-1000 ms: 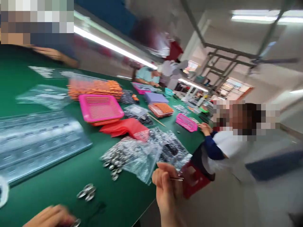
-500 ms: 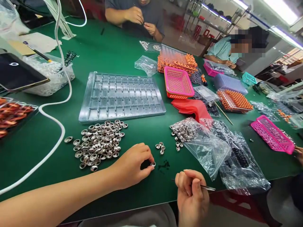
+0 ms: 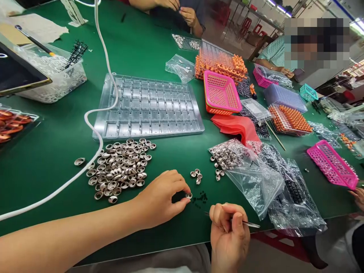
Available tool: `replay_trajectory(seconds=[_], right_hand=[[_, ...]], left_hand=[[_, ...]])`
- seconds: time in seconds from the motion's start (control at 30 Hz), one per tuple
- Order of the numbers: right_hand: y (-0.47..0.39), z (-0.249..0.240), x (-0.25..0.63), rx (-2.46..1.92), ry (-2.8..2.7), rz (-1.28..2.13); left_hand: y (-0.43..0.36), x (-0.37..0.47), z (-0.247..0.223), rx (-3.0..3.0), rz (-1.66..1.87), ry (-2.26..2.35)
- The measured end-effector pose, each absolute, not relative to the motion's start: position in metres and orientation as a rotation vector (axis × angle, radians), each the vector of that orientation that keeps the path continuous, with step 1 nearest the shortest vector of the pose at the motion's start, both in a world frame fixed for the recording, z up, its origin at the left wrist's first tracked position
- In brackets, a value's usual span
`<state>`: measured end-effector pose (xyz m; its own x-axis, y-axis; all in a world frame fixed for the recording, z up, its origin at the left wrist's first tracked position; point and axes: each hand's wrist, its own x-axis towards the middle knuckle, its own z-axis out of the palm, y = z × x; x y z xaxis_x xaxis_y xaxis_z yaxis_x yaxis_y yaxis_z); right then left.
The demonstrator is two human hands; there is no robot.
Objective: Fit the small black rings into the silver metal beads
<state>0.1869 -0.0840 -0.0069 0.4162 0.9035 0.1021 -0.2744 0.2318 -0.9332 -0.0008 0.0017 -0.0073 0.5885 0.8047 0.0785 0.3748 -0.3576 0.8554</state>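
Between the thumb and forefinger of my left hand point(image 3: 166, 197) is a small silvery ring-shaped cup point(image 3: 189, 195), held at the table surface. My right hand point(image 3: 229, 231) is closed around a thin pair of tweezers point(image 3: 251, 224), whose dark tip points left. Just beyond the held cup lie tiny black pieces point(image 3: 201, 198), too small to make out singly. A large pile of similar silvery cups point(image 3: 122, 167) spreads to the left of my left hand. Several more loose cups point(image 3: 196, 175) rest ahead of my fingers.
A clear compartment tray point(image 3: 150, 108) lies ahead, with a white cable point(image 3: 95, 132) across its left edge. Pink baskets point(image 3: 222, 91) and a plastic bag point(image 3: 250, 182) of silvery cups stand to the right. A tub point(image 3: 54, 83) is at left. Co-workers sit across the table.
My view has shifted slightly, so the cable now appears across the tray's left edge. Both hands keep their grips in nearly the same places.
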Motion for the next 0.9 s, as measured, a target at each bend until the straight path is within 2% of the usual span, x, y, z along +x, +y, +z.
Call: replay_trajectory(seconds=[0.47,0.9], right_hand=[[-0.060,0.017,0.157,-0.929,-0.892,0.957],[-0.045,0.008,0.146,-1.095,-0.950,0.936]], left_hand=[[-0.003,0.002,-0.018,2.144,0.658,0.958],[-0.003,0.006,-0.019,2.148,0.640,0.963]])
